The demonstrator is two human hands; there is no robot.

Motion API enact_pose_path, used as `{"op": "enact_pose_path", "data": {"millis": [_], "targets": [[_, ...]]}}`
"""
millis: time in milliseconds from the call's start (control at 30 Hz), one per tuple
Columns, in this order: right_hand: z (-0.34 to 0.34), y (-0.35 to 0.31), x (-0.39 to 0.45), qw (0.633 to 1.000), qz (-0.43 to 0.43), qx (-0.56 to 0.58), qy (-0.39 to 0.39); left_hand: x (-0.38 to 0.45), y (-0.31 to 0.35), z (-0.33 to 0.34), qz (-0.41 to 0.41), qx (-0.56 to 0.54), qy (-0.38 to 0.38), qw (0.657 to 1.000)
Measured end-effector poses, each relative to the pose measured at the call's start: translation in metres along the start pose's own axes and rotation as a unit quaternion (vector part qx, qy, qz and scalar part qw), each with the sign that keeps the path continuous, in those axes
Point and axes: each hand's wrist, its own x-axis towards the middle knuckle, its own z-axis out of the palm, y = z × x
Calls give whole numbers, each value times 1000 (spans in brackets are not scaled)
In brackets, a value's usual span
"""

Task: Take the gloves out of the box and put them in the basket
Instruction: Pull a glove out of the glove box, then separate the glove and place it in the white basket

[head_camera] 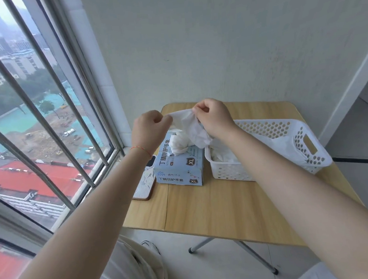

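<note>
A light blue glove box marked XL stands on the wooden table, with white gloves bunched out of its top opening. Both hands hold one white glove stretched in the air above the box. My left hand pinches its left end and my right hand pinches its right end. Right of the box stands a white perforated basket with a few white gloves lying in its near end.
A phone in a patterned case lies left of the box at the table's edge. A barred window runs along the left. The wall is right behind the table. Folding table legs show below.
</note>
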Motion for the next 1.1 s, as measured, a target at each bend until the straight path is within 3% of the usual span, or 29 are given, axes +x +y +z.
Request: {"op": "enact_pose_path", "data": {"millis": [100, 167, 367, 667, 833, 967, 1100], "targets": [[-2, -2, -1, 996, 48, 80, 5, 1, 4, 1, -28, -21, -1, 999], [-5, -1, -3, 991, 67, 112, 4, 3, 4, 0, -73, -96, -14, 993], [-13, 2, -7, 994, 61, 86, -37, 3, 2, -12, -190, -234, -59, 952], [4, -9, -13, 996, -14, 5, -90, -4, 6, -14, -125, -206, -149, 959], [9, -7, -11, 996, -25, -34, -81, -5, 0, -17, -124, -200, -156, 959], [10, -9, -17, 988, -31, -24, -147, -7, 1, -17, -148, -252, -187, 938], [17, -7, -15, 992, -49, -39, -107, -7, 4, -14, -172, -306, -199, 915]]}}
